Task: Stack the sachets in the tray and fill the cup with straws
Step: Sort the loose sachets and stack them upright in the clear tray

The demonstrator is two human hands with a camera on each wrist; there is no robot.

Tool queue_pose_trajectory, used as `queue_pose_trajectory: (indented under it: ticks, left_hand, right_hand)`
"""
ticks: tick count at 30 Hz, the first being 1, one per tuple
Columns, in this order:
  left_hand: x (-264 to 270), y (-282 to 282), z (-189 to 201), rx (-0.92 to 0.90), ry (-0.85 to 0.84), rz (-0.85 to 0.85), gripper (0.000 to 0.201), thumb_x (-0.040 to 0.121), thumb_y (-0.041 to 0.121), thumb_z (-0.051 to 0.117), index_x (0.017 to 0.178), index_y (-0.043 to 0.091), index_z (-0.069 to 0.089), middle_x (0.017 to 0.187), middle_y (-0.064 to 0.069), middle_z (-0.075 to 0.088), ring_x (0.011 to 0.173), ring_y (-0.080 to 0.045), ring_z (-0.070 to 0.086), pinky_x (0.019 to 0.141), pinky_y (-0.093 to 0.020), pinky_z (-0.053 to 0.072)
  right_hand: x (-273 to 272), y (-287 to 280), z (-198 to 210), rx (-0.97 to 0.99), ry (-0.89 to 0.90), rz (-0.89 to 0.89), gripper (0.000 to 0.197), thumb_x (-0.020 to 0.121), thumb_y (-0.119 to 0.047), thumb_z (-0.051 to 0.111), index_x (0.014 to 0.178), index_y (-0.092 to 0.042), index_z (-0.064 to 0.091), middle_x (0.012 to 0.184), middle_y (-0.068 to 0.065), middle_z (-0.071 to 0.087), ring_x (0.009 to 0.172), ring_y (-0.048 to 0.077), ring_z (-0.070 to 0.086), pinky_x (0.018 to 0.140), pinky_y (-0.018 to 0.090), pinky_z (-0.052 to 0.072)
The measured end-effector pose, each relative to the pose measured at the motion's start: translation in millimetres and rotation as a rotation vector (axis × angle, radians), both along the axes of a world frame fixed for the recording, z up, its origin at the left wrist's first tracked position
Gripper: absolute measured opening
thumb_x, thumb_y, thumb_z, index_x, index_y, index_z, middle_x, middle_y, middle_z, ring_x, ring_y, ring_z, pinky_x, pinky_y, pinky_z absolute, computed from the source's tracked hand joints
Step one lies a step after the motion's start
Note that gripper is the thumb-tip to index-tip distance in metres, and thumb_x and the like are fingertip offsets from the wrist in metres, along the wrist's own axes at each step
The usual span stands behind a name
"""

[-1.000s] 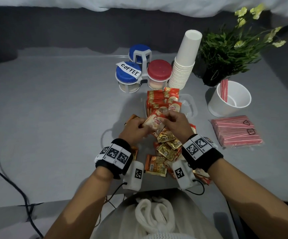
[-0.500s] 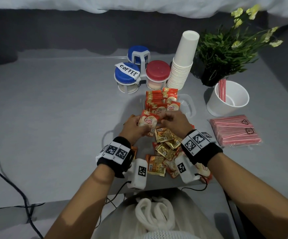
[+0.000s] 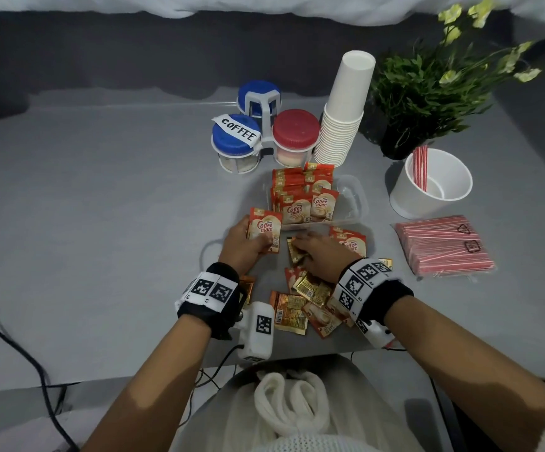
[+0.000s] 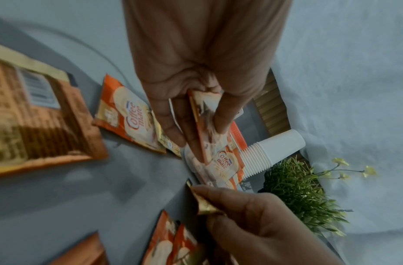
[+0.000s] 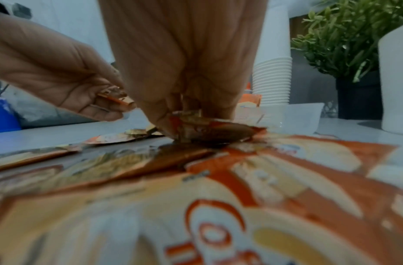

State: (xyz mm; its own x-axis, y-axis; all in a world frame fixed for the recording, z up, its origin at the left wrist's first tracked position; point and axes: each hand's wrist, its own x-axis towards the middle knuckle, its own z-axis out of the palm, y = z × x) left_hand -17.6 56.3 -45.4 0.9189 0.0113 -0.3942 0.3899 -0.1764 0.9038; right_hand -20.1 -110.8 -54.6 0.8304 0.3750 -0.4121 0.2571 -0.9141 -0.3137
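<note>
Left hand [image 3: 243, 244] pinches an upright sachet [image 3: 263, 230] beside the tray [image 3: 352, 203]; right hand [image 3: 321, 256], palm down, pinches a gold sachet [image 3: 294, 252]

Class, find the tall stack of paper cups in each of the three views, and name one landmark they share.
Head: cup stack at upper centre-right, behind the tray.
Left wrist: lying sideways at centre-right, beyond the fingers.
Right wrist: upper right, behind the hand.
Shared landmark: the plant beside it.
</note>
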Motion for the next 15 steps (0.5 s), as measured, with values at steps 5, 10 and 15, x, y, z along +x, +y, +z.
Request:
queue_pose_trajectory:
  ticks: [5, 10, 15]
  left_hand:
    - [1, -2, 0, 0.001, -0.005, 0.033, 0.032, 0.087, 0.004, 0.057, 0.119, 0.004, 0.054, 0.115, -0.018, 0.062, 0.098, -0.025, 0.060, 0.093, -0.043, 0.050]
    - [4, -6, -3, -0.009, 0.007, 0.053, 0.029, 0.087, 0.006, 0.057, 0.115, 0.007, 0.055, 0.117, -0.019, 0.062, 0.108, -0.034, 0.059, 0.095, -0.050, 0.049]
    - [4, -20, 2, -0.105, 0.037, -0.001, 0.019, 0.092, 0.006, 0.051, 0.111, 0.006, 0.054, 0.114, -0.016, 0.061, 0.103, -0.030, 0.059, 0.090, -0.044, 0.050]
  right_hand:
    - [0, -5, 9, 0.264, -0.142, -0.146, 0.036, 0.090, 0.000, 0.043, 0.121, -0.006, 0.059, 0.126, 0.015, 0.059, 0.116, 0.029, 0.054, 0.095, 0.024, 0.038]
    - [9, -14, 23, 0.505, -0.224, -0.489, 0.025, 0.090, -0.009, 0.052, 0.113, -0.001, 0.059, 0.111, 0.017, 0.064, 0.101, 0.029, 0.058, 0.078, 0.021, 0.036]
    - [13, -17, 28, 0.693, -0.108, -0.546, 0.022, 0.083, -0.012, 0.065, 0.098, 0.003, 0.060, 0.102, 0.012, 0.063, 0.097, 0.023, 0.059, 0.087, 0.033, 0.046]
